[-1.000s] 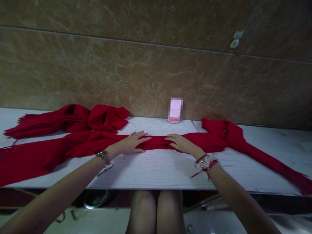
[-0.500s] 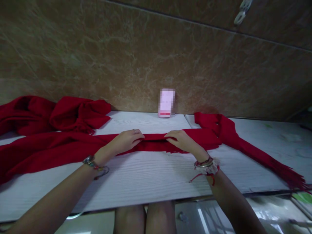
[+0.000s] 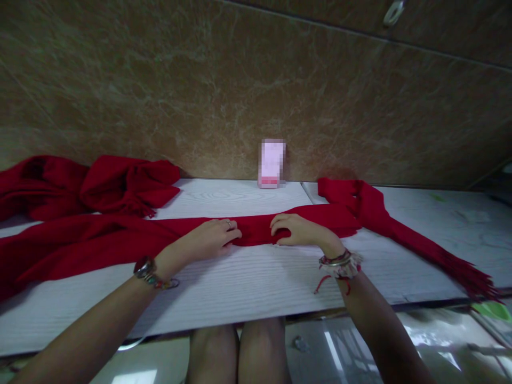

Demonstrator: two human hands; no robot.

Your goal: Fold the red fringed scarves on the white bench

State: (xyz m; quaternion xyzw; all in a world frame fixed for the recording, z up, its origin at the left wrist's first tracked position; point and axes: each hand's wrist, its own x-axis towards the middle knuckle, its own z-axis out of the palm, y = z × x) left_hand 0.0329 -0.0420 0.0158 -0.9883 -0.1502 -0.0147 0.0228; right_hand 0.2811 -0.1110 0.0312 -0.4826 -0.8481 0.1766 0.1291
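A long red scarf (image 3: 256, 230) lies across the white table, its middle stretch folded into a narrow flat band. Resting on that band is my left hand (image 3: 214, 237), palm down, with bent fingers and the thumb a little apart at the near edge. My right hand (image 3: 298, 230) arches over the scarf further right; a gap shows between its curved fingers and thumb, and neither hand pinches the cloth. To the right, a narrow red fringed length (image 3: 416, 240) slants toward the front edge; whether it belongs to the same scarf I cannot tell.
Another bunched red cloth (image 3: 132, 184) lies at the back left against the brown marbled wall (image 3: 224, 96). A pink-white blurred phone-like object (image 3: 272, 164) leans on the wall. My knees (image 3: 240, 352) are below the table's front edge (image 3: 224, 326).
The raised upper edge of the scarf has been let go and laid down, closing the dark gap in the fold. My fingers have moved from pinching that edge to resting over the band.
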